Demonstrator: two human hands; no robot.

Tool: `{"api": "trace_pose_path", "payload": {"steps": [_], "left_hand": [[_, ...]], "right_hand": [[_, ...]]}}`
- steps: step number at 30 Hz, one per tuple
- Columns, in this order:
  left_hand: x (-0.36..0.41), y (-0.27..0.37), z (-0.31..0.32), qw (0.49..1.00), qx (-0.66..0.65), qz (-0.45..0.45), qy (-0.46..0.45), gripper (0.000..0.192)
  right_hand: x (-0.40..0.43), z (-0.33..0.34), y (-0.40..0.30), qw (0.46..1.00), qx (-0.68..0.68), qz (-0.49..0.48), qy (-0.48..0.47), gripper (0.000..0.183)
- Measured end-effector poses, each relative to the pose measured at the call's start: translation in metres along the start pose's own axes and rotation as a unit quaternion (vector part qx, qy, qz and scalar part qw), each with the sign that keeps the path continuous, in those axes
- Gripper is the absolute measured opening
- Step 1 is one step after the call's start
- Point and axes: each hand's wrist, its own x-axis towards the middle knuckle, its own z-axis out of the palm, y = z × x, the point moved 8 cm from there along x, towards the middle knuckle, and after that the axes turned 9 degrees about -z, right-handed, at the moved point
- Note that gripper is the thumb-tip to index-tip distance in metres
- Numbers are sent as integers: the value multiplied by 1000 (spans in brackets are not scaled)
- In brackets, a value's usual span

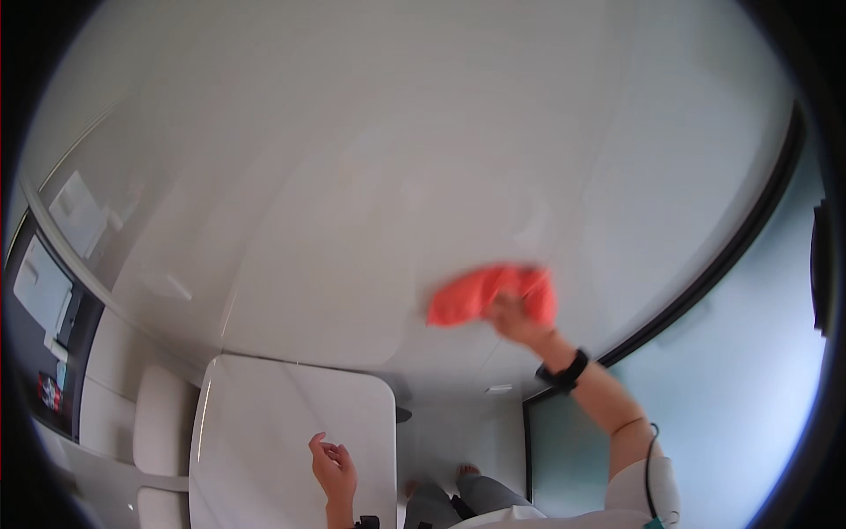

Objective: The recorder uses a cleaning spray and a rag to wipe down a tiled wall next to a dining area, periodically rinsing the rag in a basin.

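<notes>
A red cloth (462, 299) lies spread against the glossy pale wall (370, 198), with my right hand (512, 317) pressing on it. The hand and cloth are a little blurred. Part of the cloth is hidden beneath my fingers. To the left and lower down, my left hand (335, 468) hangs over the white tabletop (264, 410). Its fingers are loosely curled and apart, with nothing in them.
Two pale chairs (165, 423) stand left of the table. A dark recessed shelf (86, 330) at far left bears white objects and a red packet (49, 391). A black-framed frosted glass panel (694, 397) borders the right. An outlet plate (499, 389) sits low on the wall.
</notes>
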Motion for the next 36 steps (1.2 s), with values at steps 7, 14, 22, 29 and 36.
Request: {"api": "trace_pose_path", "payload": {"steps": [7,14,22,29,36], "left_hand": [[12,64,37,997,-18,76,-28,36],[4,86,53,995,-17,92,-45,36],[-12,90,65,993,11,100,-68,37],[-19,99,78,990,-2,112,-90,37],[-13,117,88,988,-4,126,-83,37]], "right_hand": [[157,-261,105,891,-295,90,333,39],[54,-111,53,951,-215,161,153,37],[-157,102,-31,981,18,162,-105,27],[-82,-55,77,954,-154,216,140,29],[87,-324,221,887,-342,120,287,62]]}}
